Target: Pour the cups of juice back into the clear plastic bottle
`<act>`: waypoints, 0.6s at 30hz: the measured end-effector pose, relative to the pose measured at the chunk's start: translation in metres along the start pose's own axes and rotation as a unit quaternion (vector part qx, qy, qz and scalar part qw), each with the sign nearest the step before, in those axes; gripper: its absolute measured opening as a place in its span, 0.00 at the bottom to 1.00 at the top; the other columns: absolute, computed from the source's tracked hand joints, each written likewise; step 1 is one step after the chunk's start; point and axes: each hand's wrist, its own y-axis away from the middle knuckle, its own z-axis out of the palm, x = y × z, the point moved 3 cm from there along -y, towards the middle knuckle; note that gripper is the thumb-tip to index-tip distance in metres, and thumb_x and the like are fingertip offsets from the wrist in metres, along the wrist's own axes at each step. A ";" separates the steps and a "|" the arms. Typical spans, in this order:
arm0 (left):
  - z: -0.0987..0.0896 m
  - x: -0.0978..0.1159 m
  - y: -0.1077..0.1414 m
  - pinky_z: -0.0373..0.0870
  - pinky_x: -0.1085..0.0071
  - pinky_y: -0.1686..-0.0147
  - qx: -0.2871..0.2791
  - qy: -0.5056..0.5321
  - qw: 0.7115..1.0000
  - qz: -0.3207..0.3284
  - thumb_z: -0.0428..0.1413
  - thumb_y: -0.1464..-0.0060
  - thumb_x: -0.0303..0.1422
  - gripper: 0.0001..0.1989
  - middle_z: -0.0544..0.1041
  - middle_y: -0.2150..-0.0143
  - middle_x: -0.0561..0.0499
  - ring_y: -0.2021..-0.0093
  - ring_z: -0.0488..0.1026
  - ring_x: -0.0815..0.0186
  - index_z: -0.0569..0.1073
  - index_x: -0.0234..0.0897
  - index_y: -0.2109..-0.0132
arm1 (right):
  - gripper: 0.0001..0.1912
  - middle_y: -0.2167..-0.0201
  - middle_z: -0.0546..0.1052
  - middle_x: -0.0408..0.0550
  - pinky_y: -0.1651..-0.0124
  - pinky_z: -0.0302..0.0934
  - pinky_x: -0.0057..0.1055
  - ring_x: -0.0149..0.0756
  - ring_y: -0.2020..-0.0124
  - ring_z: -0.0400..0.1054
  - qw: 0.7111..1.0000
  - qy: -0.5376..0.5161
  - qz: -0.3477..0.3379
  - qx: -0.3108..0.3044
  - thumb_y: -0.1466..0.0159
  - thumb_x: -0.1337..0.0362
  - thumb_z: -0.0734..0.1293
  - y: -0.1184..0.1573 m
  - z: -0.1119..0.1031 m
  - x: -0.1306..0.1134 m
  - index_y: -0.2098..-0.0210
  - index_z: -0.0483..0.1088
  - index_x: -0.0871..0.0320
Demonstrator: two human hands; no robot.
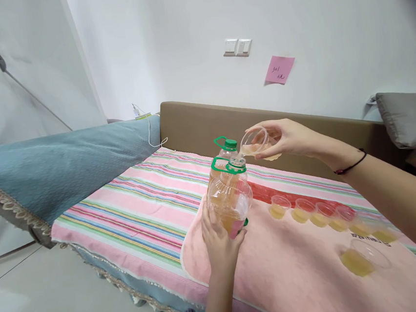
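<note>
My left hand (219, 240) is wrapped round the lower side of a clear plastic bottle (230, 198) with a green handle ring at its uncapped neck. Yellowish liquid fills its lower part. Above the neck, my right hand (289, 138) grips a clear plastic cup (254, 140), tilted to the left with its rim over the bottle's mouth. Pale liquid lies in the cup and reaches its rim. Just behind stands a second bottle, closed with a green cap (230, 145) and mostly hidden. A small green piece (245, 222) shows beside my left fingers.
Several clear cups of yellow liquid (277, 210) stand in a row on a pink mat (277, 262), with another cup (358, 261) nearer me. A red strip (263, 192) lies behind the row. Striped cloth (143, 216) covers the bed, below a brown headboard (197, 122).
</note>
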 end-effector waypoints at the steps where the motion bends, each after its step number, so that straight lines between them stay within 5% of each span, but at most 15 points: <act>1: 0.000 0.000 0.000 0.67 0.44 0.42 0.001 -0.003 1.000 0.002 0.69 0.56 0.40 0.59 0.57 0.31 0.32 0.33 0.59 0.43 0.39 0.43 0.28 | 0.36 0.61 0.81 0.47 0.58 0.71 0.44 0.46 0.61 0.76 1.000 0.000 0.000 -0.002 0.54 0.50 0.78 0.000 0.000 0.000 0.46 0.74 0.47; 18: 0.000 0.000 0.000 0.67 0.44 0.43 -0.003 -0.007 1.000 0.015 0.68 0.55 0.42 0.58 0.55 0.31 0.30 0.32 0.59 0.42 0.40 0.41 0.29 | 0.34 0.59 0.80 0.46 0.62 0.69 0.41 0.43 0.63 0.73 0.998 0.052 -0.023 -0.004 0.53 0.49 0.77 -0.008 0.000 -0.006 0.46 0.74 0.46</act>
